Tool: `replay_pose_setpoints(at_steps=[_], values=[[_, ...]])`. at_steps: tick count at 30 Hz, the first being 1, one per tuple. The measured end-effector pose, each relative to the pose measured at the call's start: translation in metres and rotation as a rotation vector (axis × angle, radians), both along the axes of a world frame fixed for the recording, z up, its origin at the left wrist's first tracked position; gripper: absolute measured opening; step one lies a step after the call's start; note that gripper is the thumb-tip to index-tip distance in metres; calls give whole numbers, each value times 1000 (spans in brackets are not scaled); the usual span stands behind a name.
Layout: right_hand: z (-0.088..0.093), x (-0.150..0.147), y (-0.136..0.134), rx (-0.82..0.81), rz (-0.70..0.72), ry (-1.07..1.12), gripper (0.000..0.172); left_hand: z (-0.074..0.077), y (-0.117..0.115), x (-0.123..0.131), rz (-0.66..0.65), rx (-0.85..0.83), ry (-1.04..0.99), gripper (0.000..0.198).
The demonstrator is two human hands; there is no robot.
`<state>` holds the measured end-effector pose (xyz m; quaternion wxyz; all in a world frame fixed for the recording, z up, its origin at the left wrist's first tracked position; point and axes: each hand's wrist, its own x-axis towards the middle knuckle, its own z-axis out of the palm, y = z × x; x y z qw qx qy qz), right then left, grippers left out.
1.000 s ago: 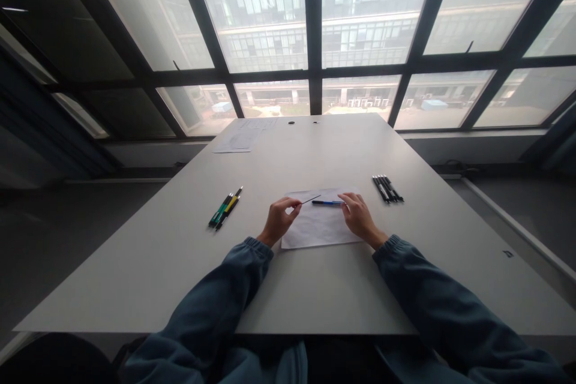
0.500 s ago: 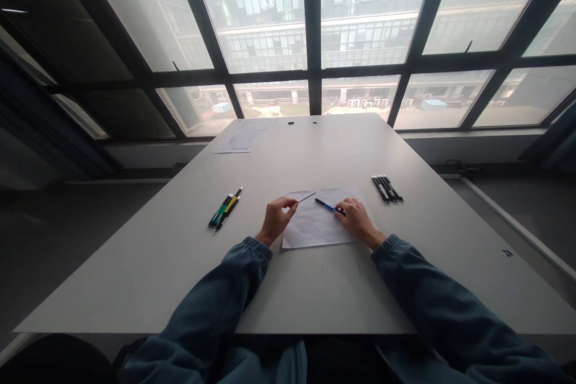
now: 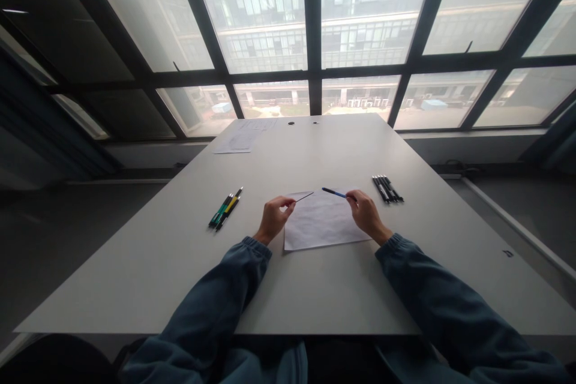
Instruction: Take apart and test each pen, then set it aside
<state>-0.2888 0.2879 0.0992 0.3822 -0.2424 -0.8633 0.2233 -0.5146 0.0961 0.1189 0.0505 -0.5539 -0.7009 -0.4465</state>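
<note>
My left hand [image 3: 273, 218] pinches one end of a thin dark pen refill [image 3: 305, 197], whose free end points to the right. In my right hand [image 3: 366, 214] is a blue pen [image 3: 333, 192] with a dark end, gripped at its right end and pointing left toward the refill. A short gap separates the refill and the pen. Both hands are over a white sheet of paper [image 3: 321, 225], and the right hand covers part of its right side.
Several green, yellow and black pens [image 3: 225, 209] lie left of my left hand. A row of several black pens [image 3: 387, 189] lies to the right. Printed sheets [image 3: 238, 138] rest at the far left of the white table [image 3: 328, 294]. A small dark item [image 3: 507, 253] sits near the right edge.
My right hand has lifted the blue pen and moved it right and slightly away from me. My left hand has shifted slightly left with the refill. The paper has turned slightly.
</note>
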Motion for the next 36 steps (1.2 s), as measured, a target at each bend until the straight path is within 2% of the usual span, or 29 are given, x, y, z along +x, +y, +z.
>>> replay_pose_setpoints(at_steps=[5,36], values=[[2,4,7,12,4,46,18,0,-1,1,-39,13,35,14],[5,4,0,82,60,-16,19,4,-1,4,-106,3,53,13]])
